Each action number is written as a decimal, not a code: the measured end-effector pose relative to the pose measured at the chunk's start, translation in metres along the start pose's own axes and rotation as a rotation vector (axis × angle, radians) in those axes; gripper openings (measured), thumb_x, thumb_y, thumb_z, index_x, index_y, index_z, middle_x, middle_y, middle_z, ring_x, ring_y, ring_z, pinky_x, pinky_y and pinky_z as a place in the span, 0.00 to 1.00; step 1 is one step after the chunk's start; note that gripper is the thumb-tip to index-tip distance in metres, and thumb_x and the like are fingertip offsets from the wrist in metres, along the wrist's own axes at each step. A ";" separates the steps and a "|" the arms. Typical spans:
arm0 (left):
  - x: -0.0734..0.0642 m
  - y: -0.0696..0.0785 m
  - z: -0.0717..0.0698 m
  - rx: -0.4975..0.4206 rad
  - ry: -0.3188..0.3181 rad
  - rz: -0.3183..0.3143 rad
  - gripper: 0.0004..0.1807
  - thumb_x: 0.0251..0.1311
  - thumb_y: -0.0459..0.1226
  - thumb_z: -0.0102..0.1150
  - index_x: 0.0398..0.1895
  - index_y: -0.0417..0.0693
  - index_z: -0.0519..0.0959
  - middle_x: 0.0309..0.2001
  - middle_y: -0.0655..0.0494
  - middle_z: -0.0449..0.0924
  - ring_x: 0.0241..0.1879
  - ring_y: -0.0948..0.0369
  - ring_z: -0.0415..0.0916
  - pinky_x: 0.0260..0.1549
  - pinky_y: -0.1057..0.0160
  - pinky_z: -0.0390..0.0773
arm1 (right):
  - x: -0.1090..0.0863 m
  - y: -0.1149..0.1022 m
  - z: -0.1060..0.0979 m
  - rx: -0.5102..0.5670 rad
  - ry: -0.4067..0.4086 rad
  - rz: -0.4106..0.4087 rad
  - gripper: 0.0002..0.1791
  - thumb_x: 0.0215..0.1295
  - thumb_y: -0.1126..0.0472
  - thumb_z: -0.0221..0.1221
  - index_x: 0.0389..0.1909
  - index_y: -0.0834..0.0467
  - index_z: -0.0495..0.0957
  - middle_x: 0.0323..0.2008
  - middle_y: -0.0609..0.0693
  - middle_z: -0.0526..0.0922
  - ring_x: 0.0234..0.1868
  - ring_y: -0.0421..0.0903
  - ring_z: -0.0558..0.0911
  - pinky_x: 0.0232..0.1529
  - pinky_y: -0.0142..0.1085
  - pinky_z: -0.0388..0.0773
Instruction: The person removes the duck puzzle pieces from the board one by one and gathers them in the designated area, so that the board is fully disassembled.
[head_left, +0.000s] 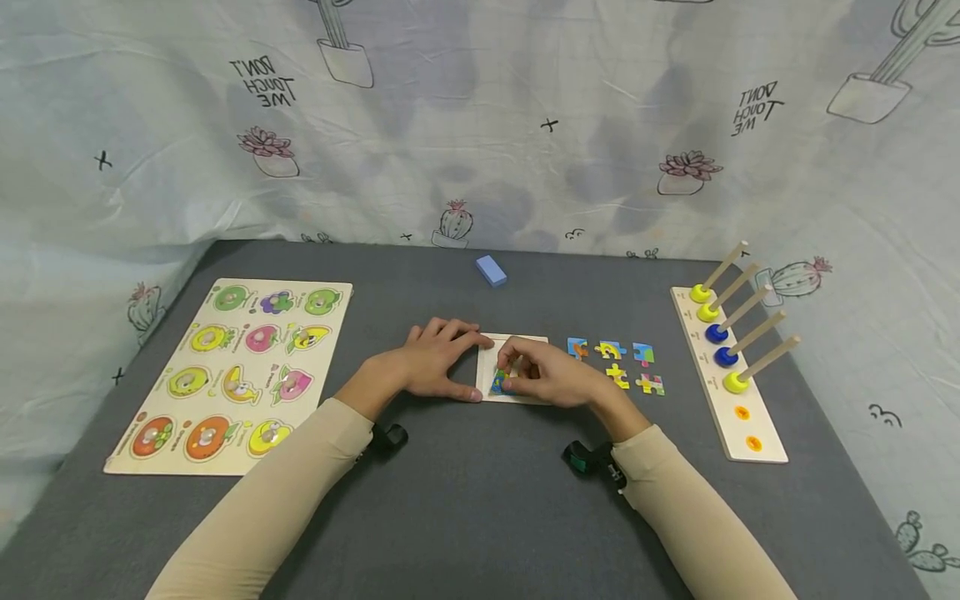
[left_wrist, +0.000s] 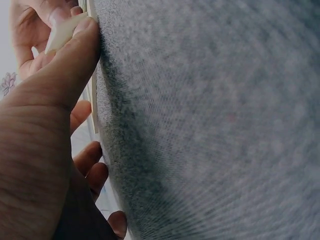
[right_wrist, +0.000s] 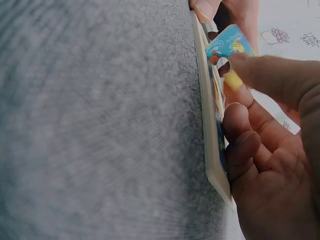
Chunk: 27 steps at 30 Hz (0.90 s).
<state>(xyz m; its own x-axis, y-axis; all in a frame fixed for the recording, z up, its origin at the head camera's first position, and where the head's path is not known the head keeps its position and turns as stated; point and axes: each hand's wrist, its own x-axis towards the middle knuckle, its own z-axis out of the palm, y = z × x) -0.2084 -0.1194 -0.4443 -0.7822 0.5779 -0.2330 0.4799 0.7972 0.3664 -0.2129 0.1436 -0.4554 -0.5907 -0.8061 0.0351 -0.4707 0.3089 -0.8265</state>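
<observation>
My right hand (head_left: 555, 372) pinches a jigsaw puzzle piece (right_wrist: 231, 40) between thumb and fingers, tilted over the left part of a small wooden puzzle tray (head_left: 528, 340). In the right wrist view the piece shows a blue face with a yellow fish; its pale back (left_wrist: 64, 34) appears in the left wrist view. Fingers spread, my left hand (head_left: 438, 362) lies at the tray's left side, thumb and index tips at its edge. Much of the tray's inside is hidden behind my right hand. Several loose jigsaw pieces (head_left: 611, 349) lie right of the tray.
A large fruit puzzle board (head_left: 251, 379) lies on the left of the grey table (head_left: 480, 508). On the right stands a peg board (head_left: 712, 375) with upright wooden pegs and yellow and blue rings. A blue block (head_left: 491, 271) lies near the back edge, before a printed curtain.
</observation>
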 end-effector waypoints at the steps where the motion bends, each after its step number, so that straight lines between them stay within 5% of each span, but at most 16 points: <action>1: -0.001 0.001 -0.001 -0.001 -0.003 -0.005 0.45 0.59 0.68 0.64 0.78 0.73 0.60 0.81 0.56 0.50 0.76 0.46 0.47 0.63 0.38 0.55 | 0.000 0.000 0.000 0.001 0.001 -0.002 0.08 0.74 0.64 0.62 0.49 0.57 0.74 0.33 0.52 0.78 0.24 0.44 0.73 0.31 0.36 0.71; 12: 0.001 -0.004 0.004 0.011 0.005 0.002 0.46 0.58 0.70 0.62 0.78 0.75 0.58 0.81 0.57 0.49 0.76 0.46 0.47 0.62 0.37 0.56 | -0.006 -0.001 -0.005 0.025 0.032 0.007 0.11 0.75 0.62 0.61 0.54 0.53 0.77 0.39 0.49 0.83 0.33 0.46 0.81 0.37 0.39 0.77; 27: -0.001 0.004 -0.003 0.025 -0.008 -0.005 0.46 0.60 0.67 0.63 0.79 0.70 0.59 0.81 0.53 0.50 0.76 0.44 0.47 0.62 0.37 0.57 | -0.021 -0.007 -0.019 0.091 0.118 -0.023 0.11 0.74 0.66 0.60 0.53 0.57 0.82 0.39 0.54 0.84 0.33 0.48 0.79 0.36 0.36 0.76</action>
<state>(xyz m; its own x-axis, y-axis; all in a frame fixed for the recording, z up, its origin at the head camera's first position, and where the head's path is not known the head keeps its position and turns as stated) -0.2069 -0.1172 -0.4395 -0.7811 0.5755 -0.2423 0.4861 0.8040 0.3425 -0.2099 0.1675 -0.4398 -0.6559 -0.7459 0.1158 -0.4267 0.2399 -0.8720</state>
